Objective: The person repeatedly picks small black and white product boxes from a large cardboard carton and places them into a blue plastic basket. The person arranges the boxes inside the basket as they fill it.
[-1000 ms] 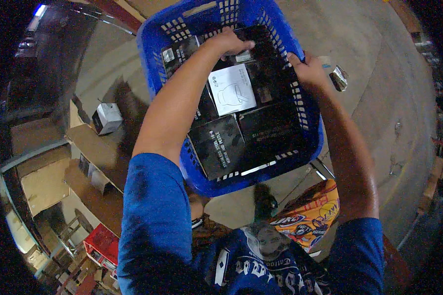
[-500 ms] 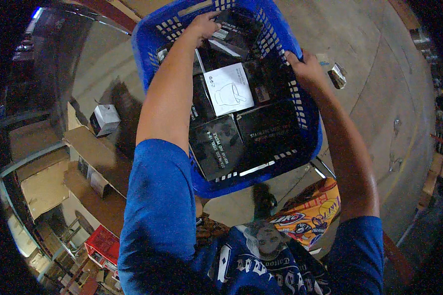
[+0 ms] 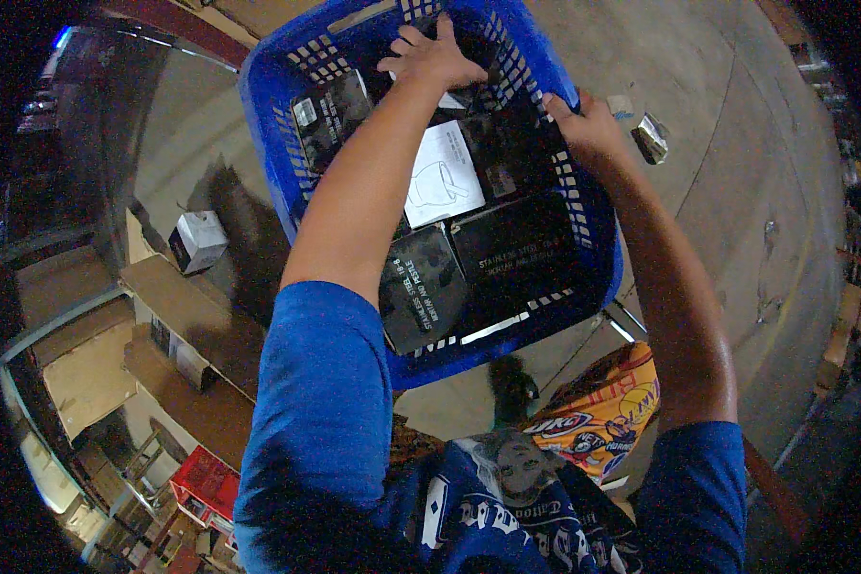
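A blue plastic basket (image 3: 607, 277) with slotted walls holds several black boxes (image 3: 516, 249). On top of them lies a box with a white face (image 3: 446, 182) that has a line drawing of a mortar and pestle. My left hand (image 3: 435, 59) reaches into the far end of the basket, fingers spread over the boxes there. It holds nothing and hides part of what lies beneath. My right hand (image 3: 588, 124) is closed around the basket's right rim, thumb on the inner side. Another black box (image 3: 330, 120) leans by the left wall.
A small white-and-black box (image 3: 199, 241) sits to the left, near open brown cardboard cartons (image 3: 177, 297). Lower left stands a red crate (image 3: 206, 488). Beyond my right hand, a shiny crumpled object (image 3: 651, 139) lies on the concrete floor (image 3: 708, 182).
My left hand has shifted right across the far end of the basket and its fingers have spread. The basket has moved slightly left in view. My right hand keeps its hold.
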A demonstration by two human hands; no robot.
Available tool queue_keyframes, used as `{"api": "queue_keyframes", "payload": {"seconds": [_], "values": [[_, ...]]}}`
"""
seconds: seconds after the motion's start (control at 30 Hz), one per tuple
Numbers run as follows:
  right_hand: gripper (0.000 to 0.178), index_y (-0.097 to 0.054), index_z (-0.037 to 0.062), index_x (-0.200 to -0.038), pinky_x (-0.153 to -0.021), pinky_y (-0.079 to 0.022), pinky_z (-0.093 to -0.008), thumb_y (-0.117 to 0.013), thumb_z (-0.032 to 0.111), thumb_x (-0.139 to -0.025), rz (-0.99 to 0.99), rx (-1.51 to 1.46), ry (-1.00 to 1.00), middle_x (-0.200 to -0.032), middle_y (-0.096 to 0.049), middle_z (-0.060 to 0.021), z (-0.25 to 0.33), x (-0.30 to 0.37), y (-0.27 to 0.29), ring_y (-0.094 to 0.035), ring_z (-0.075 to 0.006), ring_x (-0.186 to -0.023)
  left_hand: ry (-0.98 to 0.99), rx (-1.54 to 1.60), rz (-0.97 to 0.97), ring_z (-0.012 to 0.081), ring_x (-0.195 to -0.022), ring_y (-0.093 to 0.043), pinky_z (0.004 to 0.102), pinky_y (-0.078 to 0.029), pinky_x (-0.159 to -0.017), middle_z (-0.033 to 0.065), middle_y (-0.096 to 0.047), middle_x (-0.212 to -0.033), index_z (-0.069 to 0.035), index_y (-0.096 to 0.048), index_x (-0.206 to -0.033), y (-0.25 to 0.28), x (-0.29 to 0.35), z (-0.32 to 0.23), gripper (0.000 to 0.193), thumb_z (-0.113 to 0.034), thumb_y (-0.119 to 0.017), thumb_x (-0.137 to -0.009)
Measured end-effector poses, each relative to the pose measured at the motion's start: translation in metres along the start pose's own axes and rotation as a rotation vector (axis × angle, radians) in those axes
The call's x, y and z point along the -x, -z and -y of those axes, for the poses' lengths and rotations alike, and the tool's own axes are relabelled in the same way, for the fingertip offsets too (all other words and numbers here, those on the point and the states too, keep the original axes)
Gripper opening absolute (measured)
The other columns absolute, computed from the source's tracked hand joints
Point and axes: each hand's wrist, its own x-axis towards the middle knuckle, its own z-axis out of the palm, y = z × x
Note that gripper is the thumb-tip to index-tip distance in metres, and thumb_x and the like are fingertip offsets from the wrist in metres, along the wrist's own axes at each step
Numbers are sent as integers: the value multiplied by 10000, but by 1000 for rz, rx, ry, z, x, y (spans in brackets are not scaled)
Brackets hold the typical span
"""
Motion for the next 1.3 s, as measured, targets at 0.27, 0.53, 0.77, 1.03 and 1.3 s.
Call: {"api": "queue_keyframes", "payload": {"seconds": [0.27,0.53,0.77,1.03,1.3], "values": [[609,-641,-59,-1217,-934,-503,-454,-587,491,-963,-75,44,108,-1052,-726,-253,-5,-5,-6,-703,-369,-1002,-371,-7,68,476,-1480,-295,735,-239,-1126,261,-306,-1605,-245,-213,-1622,21,-7,25,1317,-549,-927,-557],[614,-646,-49,-1209,-912,-511,-465,-596,505,-949,-52,44,106,-1043,-722,-264,-1,-1,-2,-703,-385,-1003,-577,437,53,411,-1427,-433,554,-367,-1147,259,-437,-1539,-135,-332,-1574,13,-19,20,1230,-611,-906,-595],[611,-646,-39,-1227,-938,-502,-473,-608,501,-942,-122,67,99,-1081,-715,-276,-1,-3,-10,-694,-407,-1045,-319,488,198,344,-1305,-578,454,-452,-1099,206,-614,-1398,-107,-528,-1472,-25,-50,62,828,-573,-779,-836],[564,-648,-13,-1248,-952,-507,-489,-625,466,-952,-105,89,2,-1120,-713,-277,5,-4,-9,-686,-430,-1074,-338,650,102,345,-1183,-646,420,-517,-995,179,-639,-1356,-146,-561,-1445,-33,-32,69,637,-357,-776,-884],[583,-630,-24,-1272,-967,-496,-450,-598,477,-975,-96,169,15,-1120,-722,-244,10,-2,-5,-697,-363,-1070,-261,638,99,358,-1203,-635,426,-509,-1013,210,-627,-1372,-147,-536,-1472,-47,-34,65,684,-448,-760,-900]]}}
